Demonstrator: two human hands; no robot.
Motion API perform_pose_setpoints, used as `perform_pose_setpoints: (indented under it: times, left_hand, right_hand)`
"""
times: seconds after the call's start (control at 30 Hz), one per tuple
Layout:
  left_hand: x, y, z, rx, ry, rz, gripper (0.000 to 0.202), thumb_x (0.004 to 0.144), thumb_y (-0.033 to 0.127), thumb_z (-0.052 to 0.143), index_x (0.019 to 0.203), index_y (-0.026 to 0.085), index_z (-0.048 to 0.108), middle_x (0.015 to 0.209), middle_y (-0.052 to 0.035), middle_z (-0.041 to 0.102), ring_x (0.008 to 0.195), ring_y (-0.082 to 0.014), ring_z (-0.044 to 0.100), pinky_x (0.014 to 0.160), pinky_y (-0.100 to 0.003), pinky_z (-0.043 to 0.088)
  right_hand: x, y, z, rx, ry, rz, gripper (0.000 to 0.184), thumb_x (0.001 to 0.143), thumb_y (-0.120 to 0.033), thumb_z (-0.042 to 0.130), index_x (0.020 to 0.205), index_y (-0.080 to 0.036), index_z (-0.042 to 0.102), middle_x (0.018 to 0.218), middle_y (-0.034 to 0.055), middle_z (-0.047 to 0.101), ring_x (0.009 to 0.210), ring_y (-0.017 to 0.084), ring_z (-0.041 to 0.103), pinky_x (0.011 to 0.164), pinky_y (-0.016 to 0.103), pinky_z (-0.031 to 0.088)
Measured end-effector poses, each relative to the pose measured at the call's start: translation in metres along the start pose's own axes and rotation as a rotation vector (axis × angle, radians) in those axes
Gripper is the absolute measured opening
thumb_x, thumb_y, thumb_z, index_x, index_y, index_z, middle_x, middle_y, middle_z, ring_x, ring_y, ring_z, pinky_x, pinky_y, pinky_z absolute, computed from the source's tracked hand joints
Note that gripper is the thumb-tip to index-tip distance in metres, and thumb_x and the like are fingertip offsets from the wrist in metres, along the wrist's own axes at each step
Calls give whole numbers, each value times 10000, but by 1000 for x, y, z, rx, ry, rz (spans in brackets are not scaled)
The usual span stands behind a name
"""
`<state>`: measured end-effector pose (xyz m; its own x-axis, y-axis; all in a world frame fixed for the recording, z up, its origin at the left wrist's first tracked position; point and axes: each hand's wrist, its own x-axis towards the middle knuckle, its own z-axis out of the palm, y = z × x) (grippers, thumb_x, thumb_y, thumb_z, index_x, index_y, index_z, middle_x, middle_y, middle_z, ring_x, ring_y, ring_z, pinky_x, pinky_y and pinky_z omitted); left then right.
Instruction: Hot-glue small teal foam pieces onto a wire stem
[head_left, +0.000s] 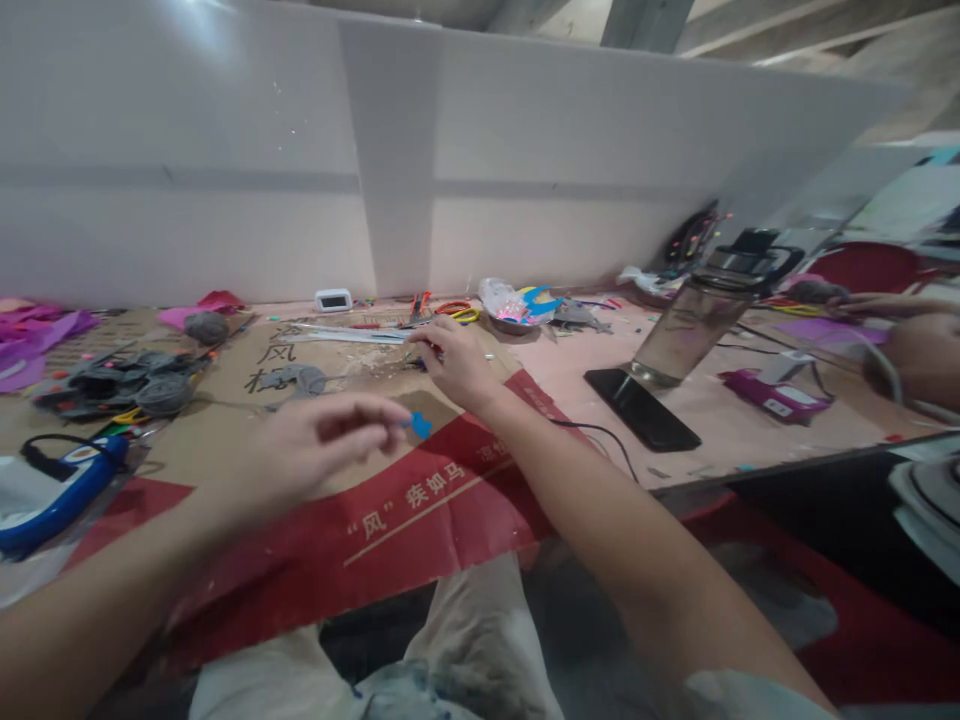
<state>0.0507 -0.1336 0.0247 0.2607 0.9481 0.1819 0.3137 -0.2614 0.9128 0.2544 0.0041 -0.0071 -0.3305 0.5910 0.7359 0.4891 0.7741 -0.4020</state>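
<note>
Lying at the far left are crumpled thin purple sheets (49, 340), with a rounded blue-and-white plastic device (71, 495) nearer the person. Next comes a tangled heap of dark grey scraps (105, 385), then a fuzzy grey ball (206, 328) at the back edge of a brown-and-red printed cardboard sheet (315, 550) that covers this part of the bench (559, 390). A loose light-grey scrap (304, 378) rests on the cardboard. In front of it, the left hand (330, 440) is raised, a small flat bright-blue piece (420, 425) apparently pinched at its fingertips, above the cardboard. Behind lie long thin pale strips (352, 335). The right hand (454, 360) reaches past their right end, fingers bent; whether it grips anything cannot be told. The step in hand seems to be holding the blue piece ready while the other hand reaches among small items; the next move calls for a light, steady pinch and a clear view of the right fingertips. Farther right, a black phone (645, 408) lies beside a tall clear bottle (686, 330), and another person's hand (919, 345) shows at the edge.
</note>
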Motion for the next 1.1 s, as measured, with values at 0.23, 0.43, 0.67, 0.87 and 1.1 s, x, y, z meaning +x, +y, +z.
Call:
perform_pose_setpoints:
  times: [0.23,0.43,0.67,0.87,1.1]
  left_hand:
    - [60,-36,-15,695,-150,17,157,756,337,663,845,222,721,806,-51,712,710,-220,601,661,-301,410]
    - [60,-45,-5,776,-154,-67,139,690,271,695,642,211,579,628,-25,608,588,-191,505,560,-291,307]
    - [75,-28,-15,360,53,-50,156,738,263,674,689,210,536,573,-3,595,505,-153,527,510,-260,344]
    - [92,-25,-16,100,86,-2,137,693,221,754,724,178,627,583,3,606,519,-116,534,516,-233,388]
    - [100,-50,-9,-267,108,-138,293,618,356,836,703,154,641,572,2,592,504,-85,500,495,-207,382]
  right_hand:
    - [1,7,-10,36,100,10,220,925,-185,474,963,-193,691,933,72,621,867,174,572,793,307,463]
    - [-2,1,-7,52,51,-9,207,912,-178,489,946,-177,693,906,72,610,851,177,568,790,315,457]
    - [-5,-6,10,182,-1,74,196,897,-198,502,930,-182,694,879,59,638,840,173,575,800,314,447]
    - [-8,-19,22,424,-165,209,200,908,-330,524,958,-182,648,857,26,670,782,145,585,729,274,446]
    - [-13,-10,32,444,-149,371,177,842,-318,561,716,-193,564,638,-23,574,619,123,522,605,250,408]
